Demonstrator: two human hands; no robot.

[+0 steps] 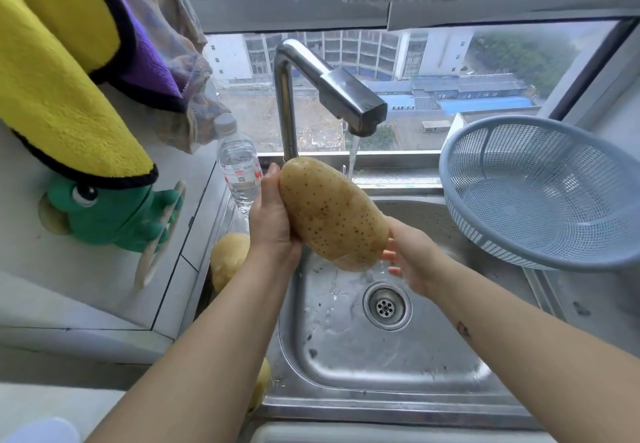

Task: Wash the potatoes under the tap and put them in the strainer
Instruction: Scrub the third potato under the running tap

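A large speckled potato (330, 212) is held over the steel sink (346, 366), below the running tap (349, 100). My left hand (272, 221) grips its left side from behind. My right hand (410, 259) cups its lower end, fingers wet under the water stream. A blue-grey plastic strainer (540, 193) sits tilted at the sink's right, with nothing visible in it. Another potato (228, 255) lies on the sink's left ledge, and part of a further one (261, 387) shows under my left forearm.
A water bottle (239, 165) stands left of the tap. Yellow and purple towels (69, 72) hang at the upper left over a green frog holder (114, 214). The drain (386, 306) is in the sink's middle. A window is behind.
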